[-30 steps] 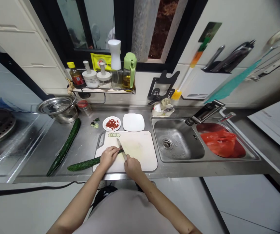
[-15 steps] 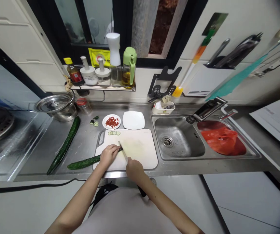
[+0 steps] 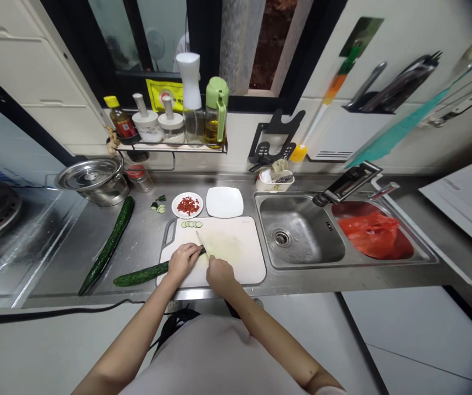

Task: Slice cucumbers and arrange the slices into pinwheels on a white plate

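Observation:
A long green cucumber (image 3: 139, 275) lies across the left edge of a white cutting board (image 3: 236, 249). My left hand (image 3: 183, 261) is curled over the cucumber's right end and presses it to the board. My right hand (image 3: 219, 272) grips the handle of a knife (image 3: 202, 244), whose blade stands at the cucumber's cut end, right beside my left fingers. Several cucumber slices (image 3: 191, 224) lie in a row at the board's far edge.
A second whole cucumber (image 3: 107, 245) lies on the steel counter, left. Behind the board sit a small plate of red pieces (image 3: 187, 205), an empty white plate (image 3: 225, 202) and cucumber ends (image 3: 158, 206). A lidded pot (image 3: 90, 179) stands far left. The sink (image 3: 302, 237) holds a red bag (image 3: 374, 236).
The knife blade has shifted back and forth at the cucumber's end while my left hand stays on the cucumber. The camera view has moved slightly.

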{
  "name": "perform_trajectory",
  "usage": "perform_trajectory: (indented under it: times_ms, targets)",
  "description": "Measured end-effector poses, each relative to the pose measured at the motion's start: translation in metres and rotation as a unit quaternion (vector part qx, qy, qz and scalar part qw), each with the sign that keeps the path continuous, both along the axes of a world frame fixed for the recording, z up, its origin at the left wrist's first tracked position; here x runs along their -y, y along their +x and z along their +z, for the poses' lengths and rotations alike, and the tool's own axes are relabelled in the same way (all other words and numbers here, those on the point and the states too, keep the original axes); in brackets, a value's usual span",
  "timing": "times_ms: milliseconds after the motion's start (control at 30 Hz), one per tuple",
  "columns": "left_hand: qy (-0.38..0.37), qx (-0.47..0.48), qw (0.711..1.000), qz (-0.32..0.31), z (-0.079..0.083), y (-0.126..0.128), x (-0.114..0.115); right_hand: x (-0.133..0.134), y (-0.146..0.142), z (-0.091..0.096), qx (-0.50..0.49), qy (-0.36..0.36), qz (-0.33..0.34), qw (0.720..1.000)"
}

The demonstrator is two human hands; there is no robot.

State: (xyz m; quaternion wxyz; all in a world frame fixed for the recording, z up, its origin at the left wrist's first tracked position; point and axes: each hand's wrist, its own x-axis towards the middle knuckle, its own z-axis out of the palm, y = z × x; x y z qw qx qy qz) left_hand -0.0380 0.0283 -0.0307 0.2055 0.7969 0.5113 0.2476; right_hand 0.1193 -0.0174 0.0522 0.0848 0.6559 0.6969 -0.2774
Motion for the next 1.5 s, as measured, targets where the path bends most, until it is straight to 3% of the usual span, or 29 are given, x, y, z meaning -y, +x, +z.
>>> perform_trajectory:
  times_ms: [433,933,1233,1500]
  targets:
    - [0.016,-0.012,1.0,-0.005,-0.002,0.0,-0.002,0.017,0.01,-0.006,0.006,-0.01,0.005,1.0]
    - [0.019,-0.016,1.0,-0.008,-0.004,-0.001,-0.003,-0.011,-0.007,-0.011,0.008,-0.015,-0.003,1.0]
    - [0.017,-0.01,1.0,-0.014,-0.004,-0.002,-0.003,0.002,0.0,-0.023,0.004,0.0,-0.002,1.0]
    - [0.015,-0.01,1.0,-0.01,-0.004,-0.002,-0.004,-0.006,-0.005,-0.021,0.011,-0.006,0.0,1.0]
